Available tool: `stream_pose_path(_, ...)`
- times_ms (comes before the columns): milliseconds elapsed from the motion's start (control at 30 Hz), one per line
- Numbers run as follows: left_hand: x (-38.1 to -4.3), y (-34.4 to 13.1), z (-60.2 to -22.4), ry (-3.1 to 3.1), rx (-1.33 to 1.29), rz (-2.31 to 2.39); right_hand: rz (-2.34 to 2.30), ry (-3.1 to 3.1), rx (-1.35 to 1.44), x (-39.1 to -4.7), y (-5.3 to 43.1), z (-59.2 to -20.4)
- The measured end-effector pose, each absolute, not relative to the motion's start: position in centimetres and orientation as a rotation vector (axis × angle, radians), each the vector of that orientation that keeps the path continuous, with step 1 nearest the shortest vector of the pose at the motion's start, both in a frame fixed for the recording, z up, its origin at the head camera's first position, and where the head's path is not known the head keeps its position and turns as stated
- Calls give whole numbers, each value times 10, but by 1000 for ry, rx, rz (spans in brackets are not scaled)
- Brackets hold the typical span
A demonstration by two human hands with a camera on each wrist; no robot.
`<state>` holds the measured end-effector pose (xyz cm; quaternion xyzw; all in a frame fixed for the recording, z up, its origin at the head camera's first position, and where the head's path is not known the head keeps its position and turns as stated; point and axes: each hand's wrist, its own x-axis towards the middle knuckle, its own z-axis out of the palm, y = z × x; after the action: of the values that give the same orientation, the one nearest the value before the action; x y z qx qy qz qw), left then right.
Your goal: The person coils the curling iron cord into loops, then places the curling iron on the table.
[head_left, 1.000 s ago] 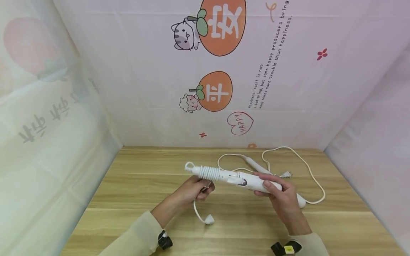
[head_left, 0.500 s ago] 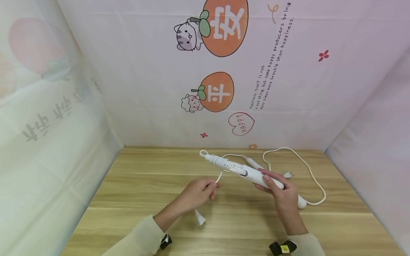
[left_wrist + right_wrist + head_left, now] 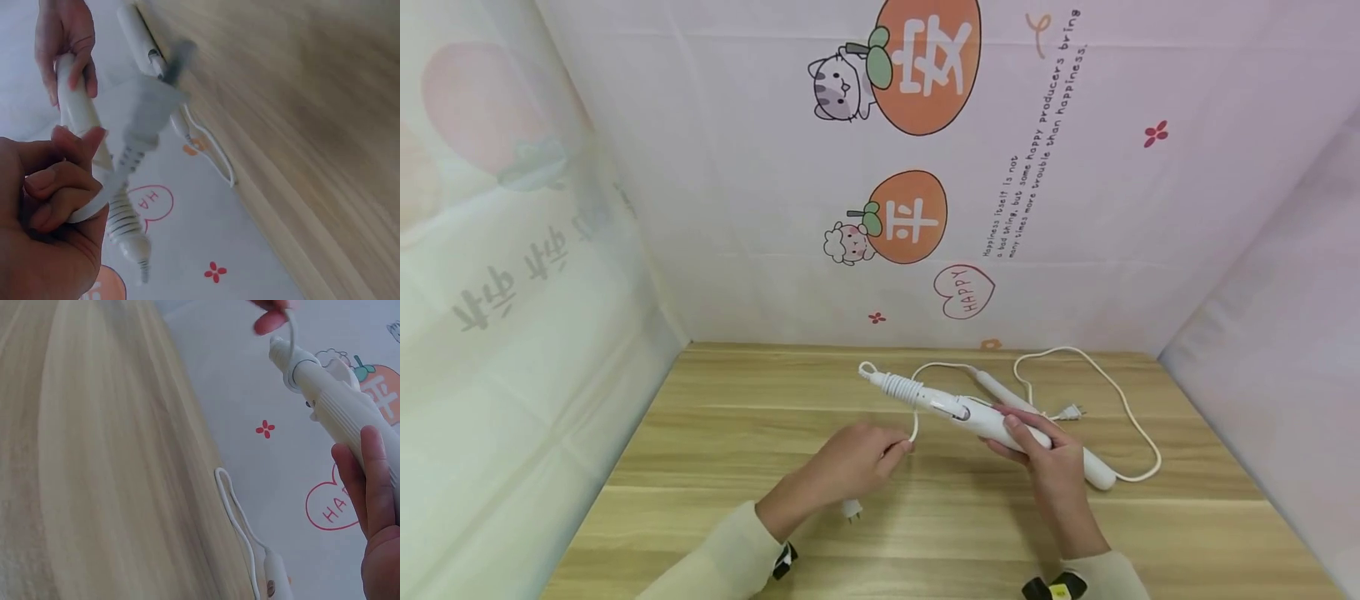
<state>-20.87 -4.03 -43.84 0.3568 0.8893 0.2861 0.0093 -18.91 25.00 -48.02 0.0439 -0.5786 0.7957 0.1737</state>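
In the head view my right hand [image 3: 1051, 467] grips a white curling iron [image 3: 988, 422] by its thick end, tilted with the thin end up to the left. White cord [image 3: 901, 387] is wound in several turns around that thin part, with a small loop at its tip. My left hand [image 3: 853, 462] pinches the free stretch of cord just below the turns. From under this hand dangles a white two-pin plug [image 3: 852, 510]; in the left wrist view the plug [image 3: 147, 112] hangs blurred beside the curled fingers. The right wrist view shows the curling iron's ribbed side [image 3: 356, 412].
A second white curling iron [image 3: 1099, 472] lies on the wooden table [image 3: 737, 433] behind the right hand, its cord [image 3: 1142, 429] looped out to the right. Its plug [image 3: 1070, 412] rests nearby. Printed cloth walls [image 3: 760, 183] enclose the table at the back and sides.
The curling iron's thin end has risen and shifted right. My left hand has come from beneath the wound turns to lower down, drawing the cord out. The dangling plug has swung left.
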Motion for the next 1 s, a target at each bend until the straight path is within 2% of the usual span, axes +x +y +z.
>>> stream_pose_path(300, -220, -58, -427, 2791, 1183, 748, 2033, -1893, 314, -187, 244, -491)
stream_pose_path(533, -233, -79, -411, 2981, 1248, 598, 2019, -2033, 411, -183, 257, -488)
stream_pose_path(733, -244, -88, -407, 2988, 1385, 534, 2094, -2112, 620, -178, 262, -487)
stream_pose_path(867, -253, -91, -410, 2805, 1442, 662, 2093, -2092, 756, -177, 265, -489)
stream_pose_path(1000, -262, -93, -418, 2485, 1393, 931, 2180, -1994, 865, -176, 268, -487)
